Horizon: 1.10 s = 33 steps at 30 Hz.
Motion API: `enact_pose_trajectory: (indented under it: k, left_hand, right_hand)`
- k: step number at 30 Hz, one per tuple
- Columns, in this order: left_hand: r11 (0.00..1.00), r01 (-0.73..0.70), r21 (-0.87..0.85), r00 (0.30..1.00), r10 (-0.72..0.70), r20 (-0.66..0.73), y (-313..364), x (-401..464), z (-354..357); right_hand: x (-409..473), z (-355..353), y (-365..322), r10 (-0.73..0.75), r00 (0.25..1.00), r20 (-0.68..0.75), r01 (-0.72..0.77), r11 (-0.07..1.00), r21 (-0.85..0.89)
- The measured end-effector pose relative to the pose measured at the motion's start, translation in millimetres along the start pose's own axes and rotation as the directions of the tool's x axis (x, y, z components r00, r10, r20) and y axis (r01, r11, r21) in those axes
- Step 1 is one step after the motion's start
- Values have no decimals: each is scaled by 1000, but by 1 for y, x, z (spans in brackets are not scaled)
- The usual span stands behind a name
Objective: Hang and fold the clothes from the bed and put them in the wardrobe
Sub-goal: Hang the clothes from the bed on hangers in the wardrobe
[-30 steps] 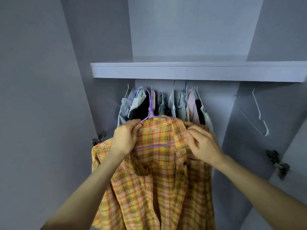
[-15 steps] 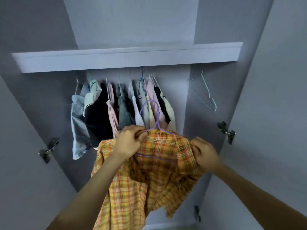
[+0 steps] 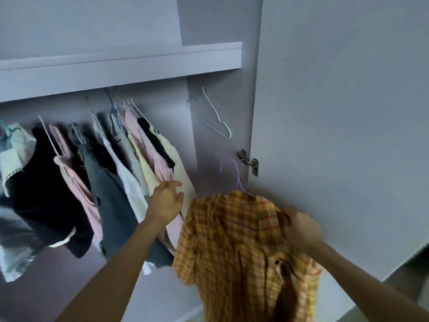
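Hung garments (image 3: 130,163): a full row is already carried on the wardrobe rail, left of the fingers. Left hand (image 3: 166,201): fingers spread and relaxed, laid against the rightmost garment; nothing is gripped. Plaid shirt (image 3: 241,247): mounted on a purple hanger (image 3: 238,180), not yet hooked on the rail. Right hand (image 3: 300,226): fingers clamped on the shirt's shoulder. Spare white hanger (image 3: 217,117): above the fingers, unused. Bed: not shown, so remaining clothes cannot be counted.

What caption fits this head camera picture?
Right hand holds the plaid shirt on its purple hanger; left hand touches hanging clothes.
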<state>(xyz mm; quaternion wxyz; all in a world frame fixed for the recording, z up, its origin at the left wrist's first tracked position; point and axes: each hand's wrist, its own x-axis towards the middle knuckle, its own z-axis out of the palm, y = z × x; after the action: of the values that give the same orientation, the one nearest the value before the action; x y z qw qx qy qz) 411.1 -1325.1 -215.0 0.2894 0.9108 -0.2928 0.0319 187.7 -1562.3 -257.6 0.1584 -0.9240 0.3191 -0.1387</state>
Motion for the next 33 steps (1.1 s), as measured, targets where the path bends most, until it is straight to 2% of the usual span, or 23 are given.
enact_pose_trajectory:
  k: [3, 7, 12, 18, 24, 30, 33]
  left_hand:
    - [995, -20, 99, 1000, 18, 24, 5, 12, 1]
    - [972, -60, 229, 997, 45, 70, 6, 32, -6]
    - [908, -146, 394, 989, 130, 66, 11, 58, -22]
    - [797, -179, 577, 983, 124, 135, 19, 100, -35]
    - [801, -140, 582, 989, 87, 118, 1, 138, -34]
    - [839, -96, 535, 989, 143, -46, -39, 150, -32]
    - [859, -117, 499, 982, 175, -72, -55, 153, -33]
  right_hand:
    - [1, -3, -12, 104, 994, 13, -103, 994, -42]
    - [17, -9, -47, 159, 987, -16, -159, 987, -34]
    - [45, -24, -93, 131, 989, -66, -129, 991, 30]
    - [84, -28, -134, 82, 990, -119, -63, 986, 152]
    - [132, -6, -164, 1, 995, -101, 23, 972, 234]
    - [188, 16, -209, -76, 983, -170, 119, 959, 257]
    - [217, 31, -238, -108, 971, -212, 168, 943, 287]
